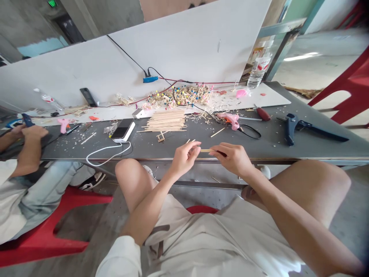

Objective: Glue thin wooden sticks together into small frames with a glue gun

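We observe the left hand and right hand both pinching a wooden stick, which spans the gap between them. Beyond the grip, leftward: a small frame, then piled sticks; rightward, a pink glue gun. Farther: heaped ball-tipped sticks.

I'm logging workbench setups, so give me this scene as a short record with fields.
Left hand: fingers at one end of the thin wood; grip unclear
Right hand: pinching its other end
Stock: stack of sticks
Behind stock: heap of stick pieces with coloured balls
Tools at right: pink glue gun, dark blue hand tool
Neighbour: co-worker's hand, far left
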Motion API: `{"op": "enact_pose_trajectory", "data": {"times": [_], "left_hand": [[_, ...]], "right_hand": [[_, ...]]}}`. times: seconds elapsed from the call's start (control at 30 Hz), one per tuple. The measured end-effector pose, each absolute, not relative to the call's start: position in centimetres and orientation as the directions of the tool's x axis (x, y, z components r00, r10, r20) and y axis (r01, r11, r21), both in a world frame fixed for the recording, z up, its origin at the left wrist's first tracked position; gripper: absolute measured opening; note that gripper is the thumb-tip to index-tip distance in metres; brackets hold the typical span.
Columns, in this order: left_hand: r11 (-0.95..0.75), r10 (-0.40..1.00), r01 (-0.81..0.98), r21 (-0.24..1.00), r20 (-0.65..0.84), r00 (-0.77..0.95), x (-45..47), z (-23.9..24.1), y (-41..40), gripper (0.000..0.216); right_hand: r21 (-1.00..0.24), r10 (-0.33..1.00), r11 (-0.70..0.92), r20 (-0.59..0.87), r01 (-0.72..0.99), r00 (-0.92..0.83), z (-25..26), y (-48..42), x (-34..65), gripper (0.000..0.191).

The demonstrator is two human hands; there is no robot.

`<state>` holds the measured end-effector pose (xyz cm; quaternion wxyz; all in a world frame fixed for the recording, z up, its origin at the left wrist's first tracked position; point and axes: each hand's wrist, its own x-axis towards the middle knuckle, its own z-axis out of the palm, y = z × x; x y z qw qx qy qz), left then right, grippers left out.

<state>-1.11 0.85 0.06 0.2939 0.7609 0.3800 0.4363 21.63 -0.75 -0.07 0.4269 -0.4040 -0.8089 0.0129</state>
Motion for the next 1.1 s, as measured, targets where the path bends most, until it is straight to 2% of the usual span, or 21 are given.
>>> {"op": "enact_pose_trajectory", "data": {"times": [0.1,0.2,0.33,0.47,0.7,0.9,1.1], "left_hand": [[-0.614,0.771,0.235,0.754,0.507,0.387,-0.8,0.2,0.4,0.038],[-0.621,0.765,0.179,0.763,0.540,0.351,-0.5,0.1,0.0,0.035],[-0.606,0.788,0.218,0.765,0.539,0.298,-0.4,-0.1,-0.3,0.038],[-0.616,0.783,0.258,0.744,0.545,0.299,-0.5,0.3,-0.6,0.038],[-0.649,0.746,0.211,0.731,0.557,0.364,-0.7,1.0,-0.6,0.036],[-0.534,0.812,0.132,0.835,0.463,0.355,-0.7,1.1,-0.7,0.037],[-0.482,0.806,0.071,0.873,0.410,0.427,-0.6,1.5,-1.0,0.039]], "right_hand": [[-0.484,0.714,0.660,0.642,0.574,-0.279,0.1,-0.9,21.3,0.027],[-0.613,0.781,0.613,0.565,0.498,-0.266,0.5,-1.2,21.0,0.031],[-0.809,0.879,0.455,0.341,0.372,-0.334,1.2,-1.6,20.7,0.042],[-0.940,0.855,0.275,0.143,0.201,-0.499,1.7,-1.9,20.6,0.054],[-0.973,0.819,0.135,0.003,0.188,-0.574,1.3,-2.0,20.6,0.050],[-0.993,0.782,0.068,-0.010,0.101,-0.624,1.6,-2.0,20.5,0.051],[-0.996,0.688,-0.075,-0.018,-0.045,-0.726,1.7,-2.2,20.1,0.049]]}}
